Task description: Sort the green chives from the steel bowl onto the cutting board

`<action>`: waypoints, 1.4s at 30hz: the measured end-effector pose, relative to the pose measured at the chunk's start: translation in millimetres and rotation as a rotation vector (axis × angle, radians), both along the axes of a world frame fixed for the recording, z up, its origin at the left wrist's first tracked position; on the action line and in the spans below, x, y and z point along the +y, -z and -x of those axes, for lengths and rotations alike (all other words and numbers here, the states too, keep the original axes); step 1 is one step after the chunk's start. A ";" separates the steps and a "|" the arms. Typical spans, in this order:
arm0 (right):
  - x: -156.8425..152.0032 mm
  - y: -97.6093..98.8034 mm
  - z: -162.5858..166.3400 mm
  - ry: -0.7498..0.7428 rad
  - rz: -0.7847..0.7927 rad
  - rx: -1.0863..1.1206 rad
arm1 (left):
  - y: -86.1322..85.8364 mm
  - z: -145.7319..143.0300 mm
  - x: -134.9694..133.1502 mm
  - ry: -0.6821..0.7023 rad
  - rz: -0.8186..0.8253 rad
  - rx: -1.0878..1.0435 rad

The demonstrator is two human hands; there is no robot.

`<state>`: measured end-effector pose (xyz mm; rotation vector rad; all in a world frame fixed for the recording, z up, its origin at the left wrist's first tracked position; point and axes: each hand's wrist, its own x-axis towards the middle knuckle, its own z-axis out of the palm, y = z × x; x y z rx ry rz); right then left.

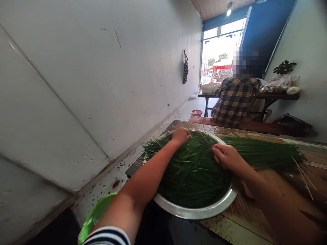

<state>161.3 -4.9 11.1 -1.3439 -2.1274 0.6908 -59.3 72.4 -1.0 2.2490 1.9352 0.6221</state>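
Observation:
A wide metal basin (192, 213) full of long green garlic chives (194, 170) stands in front of me. Over its far left part, my left hand (181, 136) is closed in a pinch, with thin green blades at its fingertips. My right hand (226, 156) is closed too, above the right side of the chives, and its curled fingers hide part of what they grip. A thin wooden skewer (202, 135) slants across the chives between the hands, its lower end running toward my right fingertips. More chives (265, 151) lie in a long bundle on the table right of the basin.
Loose skewers (305, 178) lie on the wooden table (230, 226) at right, with several more beside the basin. A green-lined bin (95, 212) stands on the floor at left. Ahead, a person in a plaid shirt (236, 98) sits on a bench (201, 120) at another table.

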 end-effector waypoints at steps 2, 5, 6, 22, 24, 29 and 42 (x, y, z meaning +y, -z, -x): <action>1.5 0.9 3.3 0.065 -0.024 -0.022 | -1.5 -5.2 -1.6 -0.011 0.038 0.043; 1.7 2.9 8.3 0.126 -0.144 -0.176 | -4.3 -10.7 -4.5 -0.034 0.060 0.069; 1.1 3.4 9.4 0.125 -0.160 -0.225 | -5.1 -11.7 -5.1 -0.036 0.069 0.071; -1.5 6.3 6.8 0.073 -0.162 -0.292 | -7.5 -15.5 -6.4 -0.098 0.030 -0.369; -3.4 4.0 7.9 0.073 -0.165 -0.303 | -4.5 -13.1 -4.7 -0.093 0.049 -0.467; -4.7 2.5 8.3 0.072 -0.161 -0.326 | 5.7 -8.8 1.6 -0.059 0.047 -0.563; -1.0 9.2 6.7 0.062 -0.197 -0.312 | 7.4 -11.2 2.9 0.002 0.051 -0.608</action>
